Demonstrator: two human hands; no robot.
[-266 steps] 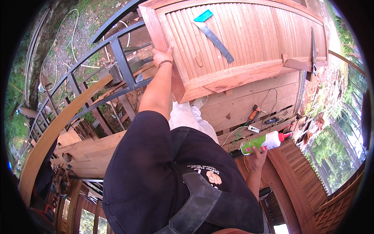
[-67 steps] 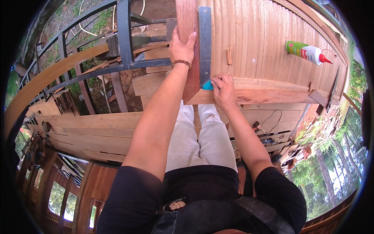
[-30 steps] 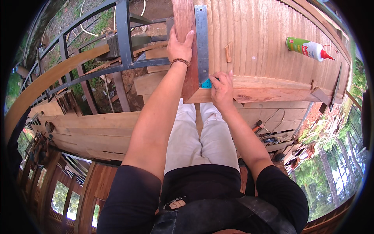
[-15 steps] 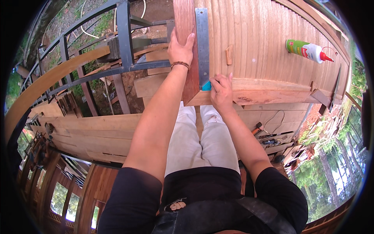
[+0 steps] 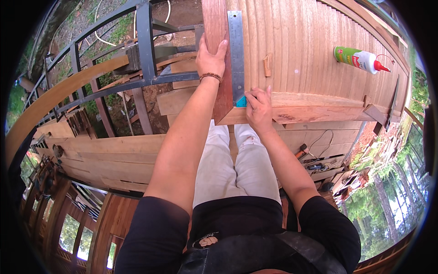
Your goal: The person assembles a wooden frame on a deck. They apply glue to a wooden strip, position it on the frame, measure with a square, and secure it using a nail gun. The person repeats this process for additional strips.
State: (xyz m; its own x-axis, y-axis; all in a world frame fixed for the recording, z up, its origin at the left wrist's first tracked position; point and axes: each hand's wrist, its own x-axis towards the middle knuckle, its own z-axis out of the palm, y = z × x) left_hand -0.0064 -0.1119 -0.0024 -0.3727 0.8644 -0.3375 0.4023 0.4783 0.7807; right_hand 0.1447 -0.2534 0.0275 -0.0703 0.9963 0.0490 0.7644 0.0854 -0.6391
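Note:
A long reddish wooden board (image 5: 214, 20) with an angled near end lies along the left side of the ribbed wooden panel (image 5: 301, 50). My left hand (image 5: 211, 59), with a bead bracelet at the wrist, grips this board, its thumb on the right edge. Flat beside the board lies a try square (image 5: 236, 55), its metal blade pointing away from me. Its teal stock sits against the near wooden rail (image 5: 319, 113). With curled fingers my right hand (image 5: 259, 108) pinches the square at that stock; the fingertips partly hide it.
A glue bottle (image 5: 360, 60) with a red nozzle lies on the panel's right part, near a thin dark blade-like tool (image 5: 392, 102). A small wood offcut (image 5: 267, 65) rests mid-panel. Grey metal framing (image 5: 147, 41) stands at left. An orange-and-black tool (image 5: 302, 150) lies below.
Both hands keep their holds. The try square and my right hand have shifted very slightly; the board stays in nearly the same place.

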